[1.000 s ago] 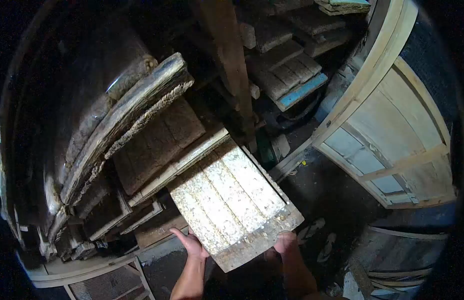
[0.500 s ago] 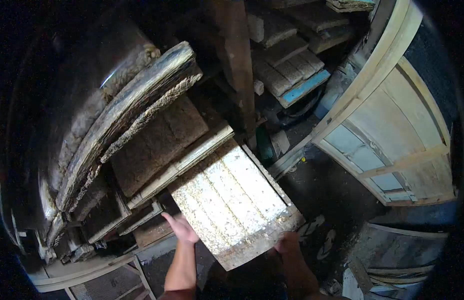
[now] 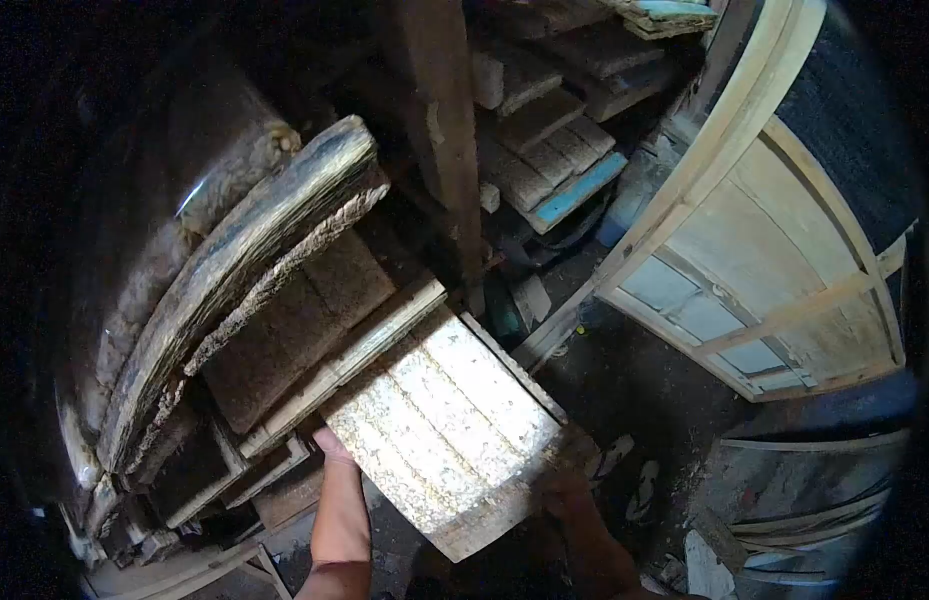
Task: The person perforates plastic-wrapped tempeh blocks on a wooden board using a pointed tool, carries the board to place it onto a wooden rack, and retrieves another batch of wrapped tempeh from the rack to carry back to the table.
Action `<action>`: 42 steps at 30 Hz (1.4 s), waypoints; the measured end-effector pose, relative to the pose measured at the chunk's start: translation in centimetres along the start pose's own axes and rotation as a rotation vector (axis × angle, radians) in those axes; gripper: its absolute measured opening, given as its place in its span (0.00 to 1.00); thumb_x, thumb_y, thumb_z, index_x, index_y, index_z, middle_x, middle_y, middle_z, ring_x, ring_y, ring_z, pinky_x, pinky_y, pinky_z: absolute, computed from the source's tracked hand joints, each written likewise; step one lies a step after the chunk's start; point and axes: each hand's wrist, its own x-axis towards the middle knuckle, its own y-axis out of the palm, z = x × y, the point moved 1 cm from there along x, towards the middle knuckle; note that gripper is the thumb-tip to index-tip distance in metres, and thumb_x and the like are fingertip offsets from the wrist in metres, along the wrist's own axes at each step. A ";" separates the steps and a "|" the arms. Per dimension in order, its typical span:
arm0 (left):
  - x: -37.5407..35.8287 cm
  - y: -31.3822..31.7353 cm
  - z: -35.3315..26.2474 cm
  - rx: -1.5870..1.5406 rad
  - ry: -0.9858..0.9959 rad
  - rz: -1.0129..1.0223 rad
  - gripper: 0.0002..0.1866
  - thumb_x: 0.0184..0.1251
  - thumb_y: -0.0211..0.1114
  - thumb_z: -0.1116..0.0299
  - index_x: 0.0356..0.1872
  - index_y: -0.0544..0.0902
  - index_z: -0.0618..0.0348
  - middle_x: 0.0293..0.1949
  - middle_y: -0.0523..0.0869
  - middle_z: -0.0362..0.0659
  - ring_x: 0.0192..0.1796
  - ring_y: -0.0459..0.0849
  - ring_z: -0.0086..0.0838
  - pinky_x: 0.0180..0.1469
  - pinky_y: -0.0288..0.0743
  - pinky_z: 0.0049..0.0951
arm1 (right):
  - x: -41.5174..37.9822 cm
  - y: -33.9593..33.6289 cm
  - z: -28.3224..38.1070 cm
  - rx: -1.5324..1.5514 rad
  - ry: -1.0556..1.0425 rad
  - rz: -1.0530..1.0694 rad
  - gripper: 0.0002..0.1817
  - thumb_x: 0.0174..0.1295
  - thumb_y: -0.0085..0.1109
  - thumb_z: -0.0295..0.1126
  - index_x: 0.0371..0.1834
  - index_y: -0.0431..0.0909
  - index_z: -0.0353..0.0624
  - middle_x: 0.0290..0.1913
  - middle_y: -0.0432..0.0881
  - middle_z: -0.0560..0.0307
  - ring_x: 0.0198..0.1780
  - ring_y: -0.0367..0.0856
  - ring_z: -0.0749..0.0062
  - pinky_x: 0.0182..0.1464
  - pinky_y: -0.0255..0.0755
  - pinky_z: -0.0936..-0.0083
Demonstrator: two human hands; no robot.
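Note:
A pale, grooved board [image 3: 444,430] with a crusty, speckled surface lies tilted under bright light, its upper left side against a stack of boards [image 3: 349,360]. My left hand [image 3: 334,446] is at the board's left edge, its fingers mostly hidden beneath or behind it. At the lower right corner of the board is my right hand [image 3: 564,482], in shadow, gripping that edge. Another board edge [image 3: 514,368] shows along the right side of the bright board.
Thick rough slabs [image 3: 244,270] curve along the left. A wooden post [image 3: 444,150] stands behind. More stacked boards [image 3: 554,160], one blue-edged, sit at the top. A framed panel [image 3: 784,240] leans at right; sandals [image 3: 641,490] lie on the floor.
The view has shifted, so the surroundings sit slightly further left. My left hand's spread thumb and fingers are now mostly hidden at the board's left edge.

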 end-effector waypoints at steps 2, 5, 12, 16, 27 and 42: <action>-0.3 1.6 0.0 -0.006 -0.039 0.004 0.41 0.63 0.57 0.35 0.67 0.74 0.58 0.65 0.76 0.49 0.65 0.74 0.49 0.70 0.65 0.50 | 0.1 0.2 0.2 -0.006 -0.007 0.011 0.08 0.52 0.67 0.30 0.28 0.75 0.44 0.29 0.76 0.53 0.30 0.76 0.61 0.32 0.72 0.59; -0.6 2.5 -0.2 -0.033 -0.031 -0.016 0.40 0.63 0.57 0.36 0.66 0.74 0.59 0.65 0.77 0.50 0.65 0.74 0.49 0.70 0.65 0.51 | 0.3 0.3 0.4 -0.014 -0.019 0.023 0.08 0.52 0.66 0.31 0.29 0.75 0.44 0.30 0.76 0.53 0.31 0.76 0.60 0.33 0.72 0.59; -1.8 3.5 -0.6 -0.074 -0.037 -0.084 0.48 0.63 0.45 0.26 0.71 0.68 0.57 0.68 0.72 0.52 0.66 0.73 0.52 0.69 0.65 0.54 | -0.6 0.2 1.1 -0.021 -0.041 0.005 0.09 0.53 0.65 0.32 0.31 0.76 0.43 0.32 0.77 0.52 0.33 0.76 0.59 0.35 0.72 0.58; -3.1 2.3 0.2 -0.079 -0.043 -0.157 0.45 0.68 0.36 0.26 0.73 0.65 0.51 0.71 0.69 0.46 0.69 0.69 0.48 0.71 0.62 0.51 | -0.7 -0.2 1.1 -0.048 -0.083 0.014 0.09 0.54 0.65 0.33 0.32 0.76 0.43 0.33 0.77 0.52 0.34 0.76 0.58 0.36 0.72 0.58; -15.1 10.3 7.7 -0.154 -0.264 -0.114 0.38 0.73 0.44 0.39 0.73 0.63 0.58 0.71 0.68 0.51 0.70 0.69 0.51 0.70 0.63 0.57 | -10.8 -2.0 9.6 -0.045 -0.154 -0.119 0.11 0.55 0.63 0.35 0.36 0.76 0.42 0.36 0.78 0.50 0.36 0.77 0.56 0.39 0.73 0.57; -25.7 16.5 14.5 0.076 -0.745 -0.204 0.36 0.73 0.48 0.42 0.73 0.64 0.58 0.73 0.66 0.52 0.73 0.66 0.50 0.74 0.54 0.60 | -26.5 -5.8 17.8 -0.068 -0.352 -0.382 0.14 0.57 0.61 0.39 0.40 0.76 0.42 0.39 0.79 0.48 0.40 0.78 0.54 0.43 0.73 0.55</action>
